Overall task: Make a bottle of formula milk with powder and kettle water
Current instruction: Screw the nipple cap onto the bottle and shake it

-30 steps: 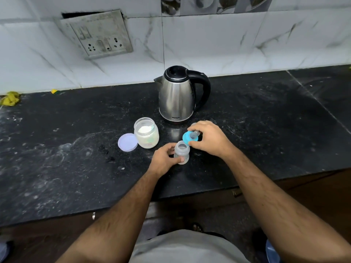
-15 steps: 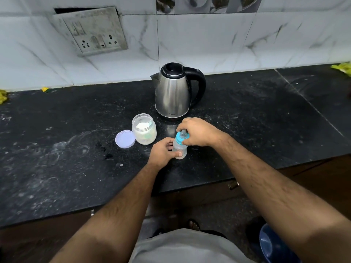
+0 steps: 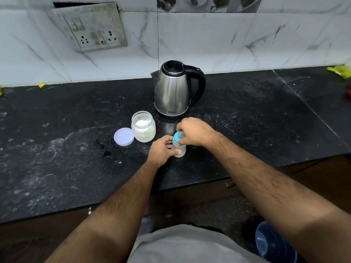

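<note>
A small clear baby bottle [image 3: 179,149] stands on the black counter [image 3: 247,126]. My left hand [image 3: 161,149] grips its body from the left. My right hand [image 3: 195,131] holds the blue teat cap [image 3: 177,138], which sits on the bottle's neck. Behind them stands a steel kettle [image 3: 173,92] with a black handle and a shut lid. To the left, an open jar of white powder [image 3: 143,126] holds a scoop, and the jar's lilac lid [image 3: 124,136] lies flat beside it.
A wall socket plate [image 3: 91,25] hangs on the marble tiles above the counter. Yellow scraps [image 3: 339,71] lie at the far right edge. A blue bucket [image 3: 273,243] sits on the floor at lower right. White smears cover the counter's left part.
My right hand has brought the blue teat cap down from beside the bottle onto its neck. My left hand has kept hold of the bottle.
</note>
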Motion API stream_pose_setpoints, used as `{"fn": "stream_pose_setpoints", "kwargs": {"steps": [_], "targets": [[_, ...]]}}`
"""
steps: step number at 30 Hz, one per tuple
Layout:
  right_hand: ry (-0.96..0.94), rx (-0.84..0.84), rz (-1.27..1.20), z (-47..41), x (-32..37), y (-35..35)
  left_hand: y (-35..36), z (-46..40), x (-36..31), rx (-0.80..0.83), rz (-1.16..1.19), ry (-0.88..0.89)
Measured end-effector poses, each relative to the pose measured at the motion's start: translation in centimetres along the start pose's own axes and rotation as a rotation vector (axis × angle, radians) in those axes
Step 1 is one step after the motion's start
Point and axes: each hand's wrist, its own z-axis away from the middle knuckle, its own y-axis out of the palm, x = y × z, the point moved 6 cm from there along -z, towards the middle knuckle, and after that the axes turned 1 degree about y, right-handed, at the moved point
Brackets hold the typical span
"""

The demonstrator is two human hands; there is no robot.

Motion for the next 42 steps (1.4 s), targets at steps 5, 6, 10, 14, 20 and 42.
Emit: {"fn": "stream_pose_setpoints", "kwargs": {"steps": [5,6,10,14,20,42], "targets": [[0.001,0.020,0.100,-0.3,0.9,0.1,-0.1,0.3,0.0,-0.010,0.014,-0.003],[0.018,0.024,0.122,-0.3,0.9,0.1,-0.1,0.4,0.0,-0.012,0.012,0.000],[0.092,0.023,0.141,-0.4,0.5,-0.3,-0.1,0.6,-0.3,-0.019,0.009,0.014],[0.043,0.062,0.144,-0.4,0.2,0.4,-0.2,0.6,-0.4,-0.012,0.010,0.012],[-0.075,0.068,0.121,0.1,0.5,0.3,0.0,0.5,-0.3,-0.007,-0.001,0.005],[0.054,0.053,0.065,-0.1,0.5,-0.2,0.0,0.9,-0.9,-0.047,-0.095,0.072]]}}
